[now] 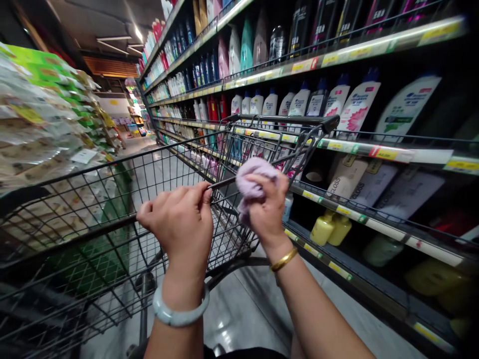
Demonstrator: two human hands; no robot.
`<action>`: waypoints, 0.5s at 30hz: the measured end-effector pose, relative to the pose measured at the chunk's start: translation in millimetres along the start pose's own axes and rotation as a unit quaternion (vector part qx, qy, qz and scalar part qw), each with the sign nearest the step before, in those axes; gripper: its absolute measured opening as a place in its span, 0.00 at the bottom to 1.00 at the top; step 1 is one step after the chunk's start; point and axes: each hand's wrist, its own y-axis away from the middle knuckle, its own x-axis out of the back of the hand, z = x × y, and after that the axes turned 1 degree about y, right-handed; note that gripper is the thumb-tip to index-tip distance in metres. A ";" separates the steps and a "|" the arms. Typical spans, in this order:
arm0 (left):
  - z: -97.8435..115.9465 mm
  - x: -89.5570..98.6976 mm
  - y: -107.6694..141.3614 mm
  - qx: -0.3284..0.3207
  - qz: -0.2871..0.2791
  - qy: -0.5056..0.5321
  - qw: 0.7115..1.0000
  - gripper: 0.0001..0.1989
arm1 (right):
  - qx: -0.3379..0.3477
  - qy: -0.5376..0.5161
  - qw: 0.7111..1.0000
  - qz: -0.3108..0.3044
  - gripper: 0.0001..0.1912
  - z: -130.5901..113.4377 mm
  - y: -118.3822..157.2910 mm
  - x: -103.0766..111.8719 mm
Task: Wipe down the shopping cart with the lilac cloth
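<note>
A black wire shopping cart (123, 199) stands before me, its top rail running across the view from lower left to upper right. My left hand (181, 219), with a pale bangle at the wrist, is closed around this rail. In my right hand (267, 209) is a bunched lilac cloth (254, 179), pressed against the rail farther to the right. A gold bracelet (284, 259) circles that wrist. The palm sides of both hands are hidden. Beyond the cloth, the cart's black handle bar (284, 120) reaches toward the shelf.
Shelves (389, 149) of shampoo bottles (359, 107) and other bottles line the right side, close to the cart handle. Wrapped packs (45, 129) are stacked high on the left. Grey tiled floor (144, 159) leads down the aisle between them.
</note>
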 end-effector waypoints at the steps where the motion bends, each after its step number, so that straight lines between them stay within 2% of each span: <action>1: 0.6 -0.6 0.6 -0.006 -0.001 0.003 1.000 0.18 | -0.032 0.018 0.999 0.025 0.26 3.0 -3.6 3.0; 3: 2.7 -2.0 1.6 -0.010 -0.004 0.007 1.000 0.17 | -0.060 0.033 0.997 0.047 0.28 -0.3 -3.7 2.9; 7: 8.3 -4.8 3.6 -0.006 0.002 0.008 1.000 0.16 | 0.034 -0.018 0.998 -0.039 0.28 -20.6 12.3 -10.6; 9: 11.0 -5.7 4.7 -0.012 0.002 0.015 1.000 0.17 | 0.041 -0.012 0.998 -0.036 0.27 -14.5 13.4 -11.6; 13: 16.0 -7.2 6.7 -0.025 -0.015 0.027 0.999 0.17 | -0.105 0.035 0.989 0.102 0.25 30.4 1.3 -0.9; 15: 18.7 -9.1 7.4 -0.028 -0.019 0.022 0.999 0.18 | -0.156 0.031 0.978 0.133 0.25 42.4 2.2 -0.7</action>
